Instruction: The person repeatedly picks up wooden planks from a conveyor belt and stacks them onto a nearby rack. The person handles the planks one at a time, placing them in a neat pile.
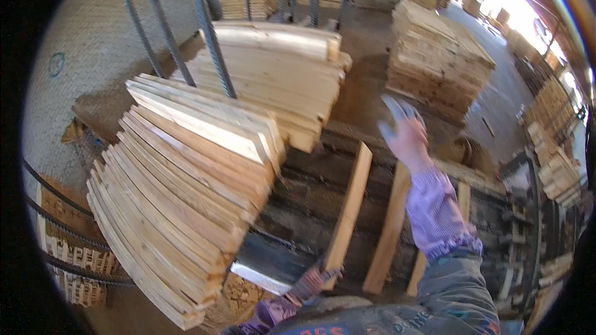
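My right hand (pixel 411 139) is raised over the far end of the dark slatted frame, fingers spread and grey-covered, holding nothing. Low in the picture, my left hand (pixel 309 283) has its fingers around the near end of a narrow wooden board (pixel 351 214). That board lies lengthwise away from me across the frame (pixel 304 201). To its right is a second board (pixel 386 242). A third board (pixel 464 200) is partly hidden by my right sleeve. Left of the frame, a fanned stack of boards (pixel 180 174) rises close to my left arm.
Behind that stack sits another pile of boards (pixel 261 84). Upright ribbed steel rods (pixel 208 25) stand against both piles; more rods (pixel 81 267) jut in at left. A large wood stack (pixel 434 56) stands on the floor beyond. Further wood piles line the back and right.
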A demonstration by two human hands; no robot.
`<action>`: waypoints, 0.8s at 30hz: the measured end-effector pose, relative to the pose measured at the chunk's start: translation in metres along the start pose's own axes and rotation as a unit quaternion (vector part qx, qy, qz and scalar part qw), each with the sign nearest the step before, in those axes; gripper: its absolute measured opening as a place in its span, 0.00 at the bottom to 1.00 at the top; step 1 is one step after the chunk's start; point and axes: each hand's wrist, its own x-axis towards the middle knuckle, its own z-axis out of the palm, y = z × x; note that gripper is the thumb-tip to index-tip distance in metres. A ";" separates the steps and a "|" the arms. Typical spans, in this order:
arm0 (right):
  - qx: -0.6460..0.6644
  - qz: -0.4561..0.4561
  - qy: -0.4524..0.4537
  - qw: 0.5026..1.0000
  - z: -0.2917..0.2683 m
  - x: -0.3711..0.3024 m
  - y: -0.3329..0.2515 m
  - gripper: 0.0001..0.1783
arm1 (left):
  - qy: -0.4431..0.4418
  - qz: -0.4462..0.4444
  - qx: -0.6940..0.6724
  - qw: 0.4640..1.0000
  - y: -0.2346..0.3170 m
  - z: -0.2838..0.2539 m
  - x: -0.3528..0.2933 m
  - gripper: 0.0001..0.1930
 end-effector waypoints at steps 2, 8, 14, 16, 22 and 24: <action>-0.067 0.159 -0.106 0.979 -0.029 -0.139 0.083 0.33 | -0.005 -0.072 -0.034 0.997 -0.006 0.005 0.006 0.21; -0.103 0.435 -0.207 0.870 -0.101 -0.458 0.140 0.30 | 0.089 -0.030 0.227 0.969 -0.015 0.031 0.009 0.32; -0.067 0.377 -0.177 0.907 -0.062 -0.474 0.043 0.40 | 0.045 -0.099 0.536 0.837 -0.030 0.099 0.020 0.54; -0.153 0.389 -0.282 0.864 -0.025 -0.445 0.004 0.45 | 0.004 -0.110 0.641 0.760 -0.029 0.122 0.014 0.56; 0.140 0.443 -0.106 0.879 -0.038 -0.408 0.011 0.47 | 0.046 -0.193 0.623 0.756 -0.016 0.120 0.032 0.58; 0.187 0.382 0.031 0.904 -0.045 -0.432 0.027 0.37 | 0.071 -0.203 0.593 0.776 -0.005 0.108 0.035 0.61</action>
